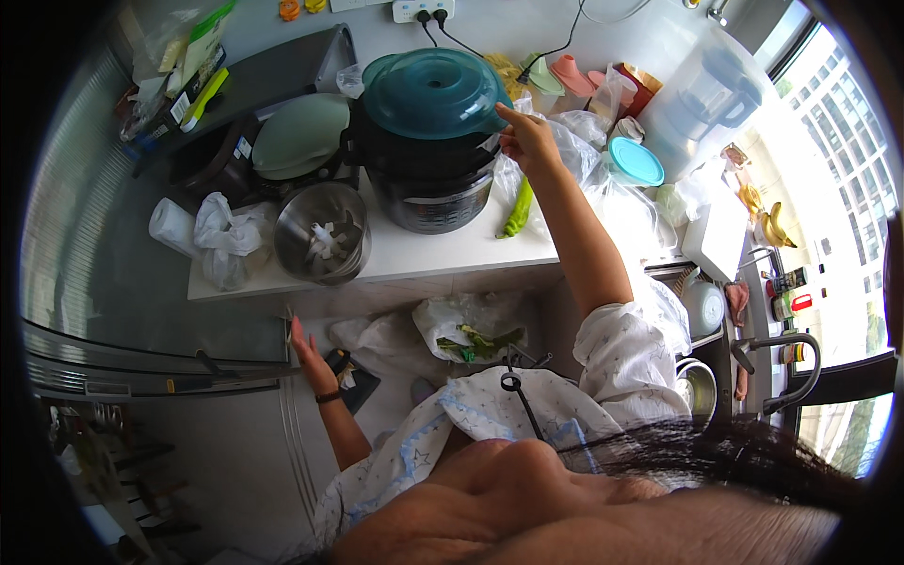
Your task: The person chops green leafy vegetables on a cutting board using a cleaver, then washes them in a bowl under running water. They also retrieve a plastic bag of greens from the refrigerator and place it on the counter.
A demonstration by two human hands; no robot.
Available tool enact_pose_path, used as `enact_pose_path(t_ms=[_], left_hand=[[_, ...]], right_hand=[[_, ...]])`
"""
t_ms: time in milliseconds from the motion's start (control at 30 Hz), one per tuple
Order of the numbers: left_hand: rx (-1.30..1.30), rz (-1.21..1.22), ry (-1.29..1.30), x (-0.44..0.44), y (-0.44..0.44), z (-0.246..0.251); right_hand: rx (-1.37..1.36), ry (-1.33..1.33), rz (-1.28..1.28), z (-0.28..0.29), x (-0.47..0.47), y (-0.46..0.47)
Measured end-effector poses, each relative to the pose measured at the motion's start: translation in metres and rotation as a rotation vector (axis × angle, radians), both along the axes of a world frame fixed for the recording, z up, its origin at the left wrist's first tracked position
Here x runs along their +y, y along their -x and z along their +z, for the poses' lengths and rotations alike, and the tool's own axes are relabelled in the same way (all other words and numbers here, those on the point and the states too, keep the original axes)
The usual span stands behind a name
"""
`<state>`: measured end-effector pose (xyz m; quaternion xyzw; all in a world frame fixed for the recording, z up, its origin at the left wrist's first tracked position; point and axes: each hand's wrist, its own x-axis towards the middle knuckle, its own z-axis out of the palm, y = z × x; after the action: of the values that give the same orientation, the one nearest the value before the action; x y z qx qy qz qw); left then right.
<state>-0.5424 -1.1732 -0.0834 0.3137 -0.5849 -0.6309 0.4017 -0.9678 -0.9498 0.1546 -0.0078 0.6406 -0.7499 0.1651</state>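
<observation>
My right hand (528,141) reaches to the near-right rim of a translucent teal plastic cover (434,92), with a forefinger over its edge and the other fingers curled below. That cover rests on top of a black electric pressure cooker (438,198) standing on the white counter (402,247). My left hand (311,357) is low at the left, empty, its palm turned sideways by the edge of a glass-panelled door (176,346). Whether it touches the door, I cannot tell. A steel blender bowl (323,233) with a white-hubbed blade inside stands left of the cooker.
A green pepper (518,208) lies right of the cooker, beside plastic bags (579,141). Below the counter, an open bag (466,332) holds green leaves. A black faucet (784,346) rises at the right. A paper roll (173,224) lies near the counter's left end.
</observation>
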Motion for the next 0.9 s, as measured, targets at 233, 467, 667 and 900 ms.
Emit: enact_pose_path(t_ms=[233, 467, 667, 900], left_hand=[[0.080, -0.049, 0.003, 0.035, 0.048, 0.035], [0.059, -0.085, 0.035, 0.058, 0.075, 0.039], [-0.009, -0.184, 0.036, 0.074, 0.089, 0.038], [0.161, -0.350, -0.182, 0.154, 0.198, 0.102]], right_hand=[[0.041, -0.026, 0.144, -0.007, 0.018, 0.002], [0.077, 0.029, 0.123, -0.029, 0.050, 0.008], [0.228, -0.197, 0.181, -0.066, 0.080, -0.010], [-0.131, 0.308, 0.168, -0.076, 0.036, -0.032]])
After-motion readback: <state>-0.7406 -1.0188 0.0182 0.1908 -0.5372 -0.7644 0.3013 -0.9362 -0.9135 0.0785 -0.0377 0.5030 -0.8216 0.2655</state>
